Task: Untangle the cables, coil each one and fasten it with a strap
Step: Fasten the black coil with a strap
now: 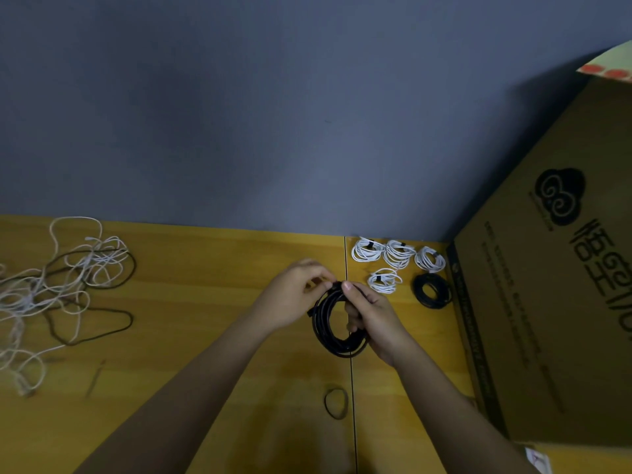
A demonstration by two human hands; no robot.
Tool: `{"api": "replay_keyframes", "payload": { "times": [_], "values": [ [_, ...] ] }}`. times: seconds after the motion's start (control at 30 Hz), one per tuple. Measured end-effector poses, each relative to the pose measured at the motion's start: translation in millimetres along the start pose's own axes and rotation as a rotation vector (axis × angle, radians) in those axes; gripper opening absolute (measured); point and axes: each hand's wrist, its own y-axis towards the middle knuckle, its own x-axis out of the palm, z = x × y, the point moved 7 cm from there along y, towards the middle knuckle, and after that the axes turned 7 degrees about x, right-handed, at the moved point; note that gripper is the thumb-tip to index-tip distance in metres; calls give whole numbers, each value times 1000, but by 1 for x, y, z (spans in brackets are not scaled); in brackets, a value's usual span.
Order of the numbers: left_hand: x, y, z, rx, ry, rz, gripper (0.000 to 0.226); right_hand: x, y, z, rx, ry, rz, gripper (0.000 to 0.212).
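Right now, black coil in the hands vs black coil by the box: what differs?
The held black coil is gripped by the left hand and right hand; the finished black coil lies flat on the table, untouched. The held one stands tilted up and looks larger and looser; the finished one is tighter. Whether either has a strap fastened cannot be told. Both are black, round, multi-loop coils.
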Motion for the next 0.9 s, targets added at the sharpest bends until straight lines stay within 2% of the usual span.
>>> {"api": "replay_keyframes", "payload": {
  "times": [0.07,0.13,0.23,0.4,0.5,0.6,0.67,0.77,0.9],
  "values": [
    [4,-1,4,-29,-11,-22,21,-1,0,-1,0,9,2,42],
    [8,-3,5,-86,-122,-63,28,-1,-1,-3,-15,10,13,33],
    [19,-5,5,-153,-241,-147,40,-2,-4,-7,-32,44,21,34],
    [20,-2,5,-181,-298,-72,23,0,-5,-12,-49,-37,9,25],
    [19,0,6,-200,-400,-56,17,-2,-3,-21,-171,-216,62,31],
    [16,2,9,-206,-412,-28,14,-9,-9,-34,-400,-384,166,27],
    [13,5,9,-211,-402,2,13,-7,-15,-42,-527,-459,169,28],
    [12,7,8,-229,-420,27,20,-5,-18,-47,-590,-548,161,35],
    [16,10,12,-233,-498,-7,20,-12,-21,-55,-628,-527,192,28]
  ]
}}
